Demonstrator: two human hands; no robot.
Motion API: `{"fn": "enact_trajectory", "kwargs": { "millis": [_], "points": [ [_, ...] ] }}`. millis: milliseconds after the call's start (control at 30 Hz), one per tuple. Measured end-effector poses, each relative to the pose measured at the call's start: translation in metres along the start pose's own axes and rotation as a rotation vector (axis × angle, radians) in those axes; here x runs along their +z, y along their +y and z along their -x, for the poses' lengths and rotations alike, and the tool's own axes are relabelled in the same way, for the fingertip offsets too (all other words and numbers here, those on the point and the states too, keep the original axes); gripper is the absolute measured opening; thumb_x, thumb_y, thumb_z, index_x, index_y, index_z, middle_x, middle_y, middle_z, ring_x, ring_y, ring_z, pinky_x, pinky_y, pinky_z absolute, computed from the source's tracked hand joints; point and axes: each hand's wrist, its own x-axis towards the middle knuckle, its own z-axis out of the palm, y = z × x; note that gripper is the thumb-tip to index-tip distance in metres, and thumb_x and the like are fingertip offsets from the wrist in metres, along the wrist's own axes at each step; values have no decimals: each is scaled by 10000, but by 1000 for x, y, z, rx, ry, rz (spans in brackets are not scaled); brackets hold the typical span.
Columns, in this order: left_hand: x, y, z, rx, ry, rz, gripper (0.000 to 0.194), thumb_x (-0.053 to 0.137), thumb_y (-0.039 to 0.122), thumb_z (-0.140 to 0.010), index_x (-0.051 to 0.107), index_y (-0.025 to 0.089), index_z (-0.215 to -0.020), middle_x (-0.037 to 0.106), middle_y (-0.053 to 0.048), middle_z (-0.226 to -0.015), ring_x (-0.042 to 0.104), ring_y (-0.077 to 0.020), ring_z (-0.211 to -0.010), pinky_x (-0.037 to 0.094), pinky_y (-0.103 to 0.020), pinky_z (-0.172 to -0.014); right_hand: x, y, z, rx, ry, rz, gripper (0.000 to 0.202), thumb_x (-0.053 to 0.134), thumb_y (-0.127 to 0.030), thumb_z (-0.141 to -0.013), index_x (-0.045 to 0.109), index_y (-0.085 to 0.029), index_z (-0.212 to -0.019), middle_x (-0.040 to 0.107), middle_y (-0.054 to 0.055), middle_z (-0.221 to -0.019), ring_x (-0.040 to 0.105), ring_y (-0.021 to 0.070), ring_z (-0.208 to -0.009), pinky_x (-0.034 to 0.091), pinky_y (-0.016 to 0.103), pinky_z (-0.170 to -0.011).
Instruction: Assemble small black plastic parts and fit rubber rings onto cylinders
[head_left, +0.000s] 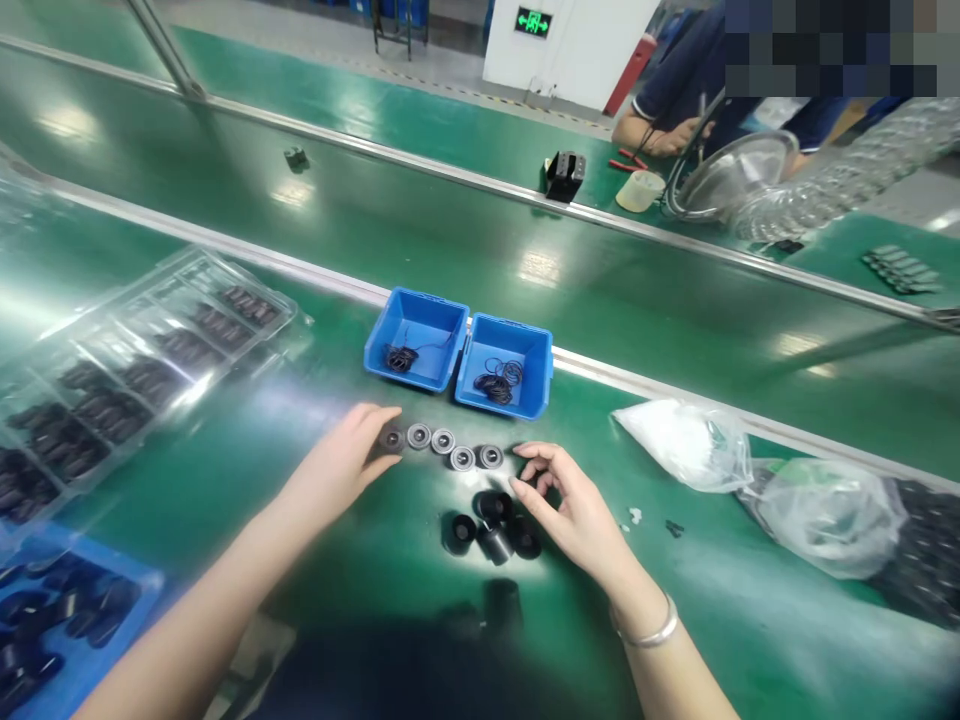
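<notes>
Several round parts with grey rims (pixel 442 441) stand in an uneven row on the green table. At the row's left end, my left hand (pixel 356 450) has thumb and fingers around a darker round part (pixel 391 438). My right hand (pixel 551 490) is just right of the row, fingers curved and apart, with nothing visible between them. Nearer to me lies a cluster of black cylinders (pixel 495 540), close to the right fingertips. Beyond the row stand two blue bins, the left bin (pixel 375 350) and the right bin (pixel 546 385), each holding thin black rings.
At left are a clear compartment tray (pixel 289 310) of dark parts and a blue crate (pixel 146 600) of black parts. Plastic bags (pixel 690 445) lie at right, with small white bits (pixel 635 515) nearby. Across the metal rail, a person's hands (pixel 679 138) work beside a clear hose (pixel 840 170).
</notes>
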Motion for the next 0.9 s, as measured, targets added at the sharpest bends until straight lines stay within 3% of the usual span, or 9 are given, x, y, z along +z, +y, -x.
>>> {"fn": "enact_trajectory", "kwargs": {
  "millis": [133, 200, 300, 400, 533, 667, 800, 900],
  "points": [
    [-12, 20, 13, 39, 138, -46, 357, 565, 325, -879, 500, 205, -1209, 545, -78, -1142, 592, -224, -985, 511, -386, -865, 4, -7, 21, -71, 26, 57, 251, 553, -321, -902, 475, -230, -1123, 523, 84, -1181, 542, 198, -943, 483, 362, -814],
    [-10, 39, 20, 115, 9, 12, 343, 577, 359, -872, 515, 226, -1182, 560, -68, -1154, 591, -227, -1010, 512, -377, -879, 8, -15, 27, -122, 7, 113, 318, 575, -295, -888, 467, -234, -1181, 522, 83, -1187, 502, 230, -1078, 442, 401, -924],
    [11, 69, 25, 197, -248, 116, 445, 652, 384, -810, 509, 221, -1199, 561, -87, -1192, 606, -236, -993, 543, -359, -819, 16, -27, 28, -142, -17, 195, 399, 584, -270, -878, 451, -232, -1252, 529, 87, -1166, 472, 250, -1125, 408, 430, -973],
    [35, 86, 23, 181, -323, 159, 343, 654, 274, -811, 548, 192, -1127, 597, -92, -1113, 595, -254, -995, 524, -401, -840, 22, -31, 26, -120, -33, 230, 317, 569, -265, -888, 499, -228, -1195, 558, 77, -1068, 512, 245, -1033, 442, 420, -905],
    [37, 82, 19, 20, -353, 400, 166, 618, 215, -830, 582, 215, -992, 613, -34, -982, 601, -188, -860, 521, -326, -765, 22, -26, 25, -93, -56, 156, 166, 583, -245, -871, 547, -227, -1032, 592, 43, -936, 551, 227, -907, 464, 395, -824],
    [23, 70, 23, -166, -309, 681, 200, 628, 229, -813, 589, 236, -1009, 584, -29, -1037, 612, -171, -913, 529, -279, -790, 18, -20, 24, -32, -17, -85, 136, 598, -268, -863, 544, -235, -983, 580, 21, -872, 551, 189, -788, 469, 336, -721],
    [18, 66, 28, -202, -286, 815, 323, 607, 218, -815, 564, 252, -1133, 554, -45, -1059, 631, -170, -908, 543, -290, -798, 16, -20, 20, 31, 5, -601, 181, 631, -297, -852, 465, -238, -896, 532, -3, -889, 539, 130, -732, 469, 271, -677],
    [12, 65, 29, -158, -276, 809, 360, 599, 225, -824, 570, 271, -1180, 534, -48, -1058, 639, -157, -877, 541, -288, -788, 13, -23, 20, 93, -61, -830, 254, 625, -314, -861, 485, -261, -1067, 509, 7, -978, 567, 117, -734, 482, 277, -691]
  ]
}}
